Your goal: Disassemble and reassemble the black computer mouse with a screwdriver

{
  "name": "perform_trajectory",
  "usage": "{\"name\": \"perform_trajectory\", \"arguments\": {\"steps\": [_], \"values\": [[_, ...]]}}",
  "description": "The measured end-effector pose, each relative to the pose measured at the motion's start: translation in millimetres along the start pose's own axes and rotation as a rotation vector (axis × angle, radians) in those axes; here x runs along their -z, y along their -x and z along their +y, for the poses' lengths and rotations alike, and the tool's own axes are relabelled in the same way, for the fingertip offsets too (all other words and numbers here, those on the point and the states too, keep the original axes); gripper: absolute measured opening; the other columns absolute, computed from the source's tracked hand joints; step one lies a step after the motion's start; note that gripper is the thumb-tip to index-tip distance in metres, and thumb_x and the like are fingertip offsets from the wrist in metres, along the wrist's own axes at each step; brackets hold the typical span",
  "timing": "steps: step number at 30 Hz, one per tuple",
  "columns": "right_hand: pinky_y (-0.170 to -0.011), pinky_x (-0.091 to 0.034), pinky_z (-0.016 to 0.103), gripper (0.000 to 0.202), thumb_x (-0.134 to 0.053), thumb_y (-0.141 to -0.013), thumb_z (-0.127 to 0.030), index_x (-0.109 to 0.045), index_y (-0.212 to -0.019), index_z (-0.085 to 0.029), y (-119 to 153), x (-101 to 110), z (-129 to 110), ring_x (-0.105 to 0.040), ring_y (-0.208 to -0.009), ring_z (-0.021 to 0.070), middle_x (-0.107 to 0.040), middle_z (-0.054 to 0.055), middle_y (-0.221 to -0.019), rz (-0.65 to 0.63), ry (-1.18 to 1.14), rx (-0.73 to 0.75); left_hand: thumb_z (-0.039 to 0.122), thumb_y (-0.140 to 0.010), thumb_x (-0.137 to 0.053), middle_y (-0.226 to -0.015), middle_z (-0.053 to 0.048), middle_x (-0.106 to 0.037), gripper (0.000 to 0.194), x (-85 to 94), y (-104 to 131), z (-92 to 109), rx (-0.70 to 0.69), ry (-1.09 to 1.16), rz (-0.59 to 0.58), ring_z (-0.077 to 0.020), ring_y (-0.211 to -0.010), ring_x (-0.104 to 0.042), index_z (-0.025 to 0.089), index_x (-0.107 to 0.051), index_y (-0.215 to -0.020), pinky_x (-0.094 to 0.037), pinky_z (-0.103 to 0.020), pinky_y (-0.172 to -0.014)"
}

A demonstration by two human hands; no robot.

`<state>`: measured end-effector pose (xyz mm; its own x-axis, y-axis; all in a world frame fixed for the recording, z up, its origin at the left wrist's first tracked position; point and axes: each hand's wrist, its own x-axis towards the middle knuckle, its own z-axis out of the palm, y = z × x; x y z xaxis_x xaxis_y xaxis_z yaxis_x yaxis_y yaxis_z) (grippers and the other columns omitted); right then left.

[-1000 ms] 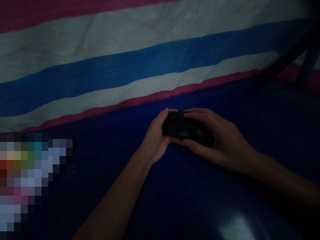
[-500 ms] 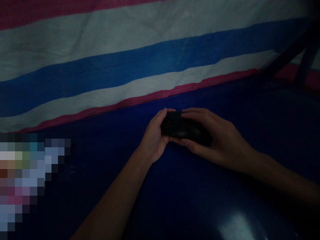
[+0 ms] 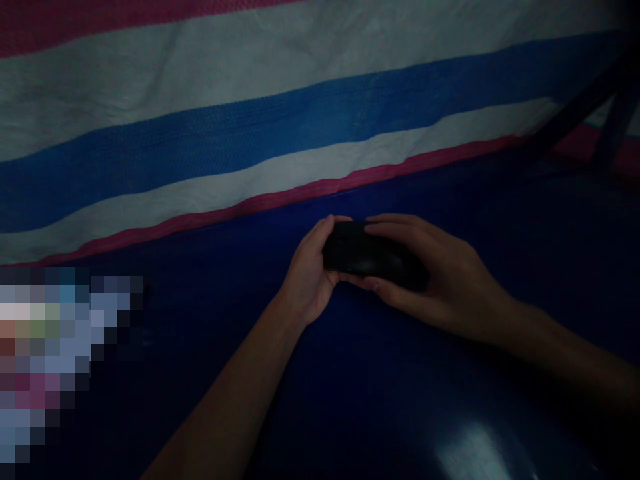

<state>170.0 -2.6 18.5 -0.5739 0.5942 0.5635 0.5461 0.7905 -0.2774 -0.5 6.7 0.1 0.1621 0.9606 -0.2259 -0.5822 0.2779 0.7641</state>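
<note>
A black, smoothly curved object that looks like a computer mouse [image 3: 373, 253] is held between my two hands near the middle of the head view. My left hand [image 3: 313, 277] wraps its left end, thumb along the near top and fingers underneath. Around the right end curls my right hand [image 3: 445, 277], with the fingers on the far side and the thumb on the near side. Dim light hides the object's details, and its underside is out of sight. Below the hands lies a dark blue, glossy surface [image 3: 350, 387].
Behind the surface hangs a sheet [image 3: 240, 140] striped in white, blue and red. Dark bars [image 3: 575, 107] slant at the upper right. A blurred-out, bright patch [image 3: 45, 347] sits at the lower left. A light reflection shows at the bottom right.
The black object and my right hand have shifted very slightly to the right, and the object's top has tilted a little. Both hands keep their hold.
</note>
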Motion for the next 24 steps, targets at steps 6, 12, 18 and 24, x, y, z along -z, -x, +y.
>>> {"name": "perform_trajectory", "arguments": {"steps": [6, 12, 18, 24], "values": [[-0.088, -0.054, 0.042, 0.044, -0.061, -0.083, -0.035, -0.054, -0.119, -0.011, -1.0, -0.1, -0.6, -0.064, -0.107, 0.0272, -0.062, 0.019, -0.12, -0.004, -0.013, -0.011, 0.031, -0.09, -0.047, -0.076, -0.004, -0.061, 0.021, -0.8, -0.5, 1.2, 0.008, 0.005, -0.001, -0.0155, -0.061, -0.062, 0.016, -0.061, -0.085, -0.052, -0.022, -0.041], [-0.089, -0.054, 0.038, 0.045, -0.061, -0.084, -0.034, -0.054, -0.12, -0.009, -0.2, -1.4, 0.4, -0.063, -0.108, 0.025, -0.061, 0.019, -0.12, -0.023, -0.039, -0.02, 0.032, -0.089, -0.049, -0.077, -0.004, -0.061, 0.021, 1.4, -1.7, -0.5, 0.001, 0.014, -0.009, -0.0138, -0.061, -0.062, 0.015, -0.062, -0.085, -0.053, -0.021, -0.043], [-0.089, -0.053, 0.035, 0.046, -0.061, -0.084, -0.034, -0.052, -0.122, -0.009, 0.6, -1.7, 0.8, -0.062, -0.107, 0.0239, -0.059, 0.018, -0.122, -0.039, -0.048, -0.02, 0.031, -0.088, -0.05, -0.075, -0.003, -0.06, 0.021, -0.2, -1.0, -0.2, -0.004, 0.003, 0.007, -0.0129, -0.061, -0.061, 0.015, -0.062, -0.084, -0.053, -0.02, -0.045], [-0.089, -0.052, 0.034, 0.046, -0.062, -0.083, -0.033, -0.053, -0.122, -0.009, -0.1, -1.7, 0.1, -0.062, -0.108, 0.0246, -0.059, 0.017, -0.122, -0.042, -0.073, -0.035, 0.031, -0.089, -0.049, -0.074, -0.003, -0.061, 0.021, 0.3, -1.4, -1.0, -0.015, 0.002, -0.001, -0.0125, -0.063, -0.063, 0.015, -0.062, -0.083, -0.053, -0.019, -0.048]]}}
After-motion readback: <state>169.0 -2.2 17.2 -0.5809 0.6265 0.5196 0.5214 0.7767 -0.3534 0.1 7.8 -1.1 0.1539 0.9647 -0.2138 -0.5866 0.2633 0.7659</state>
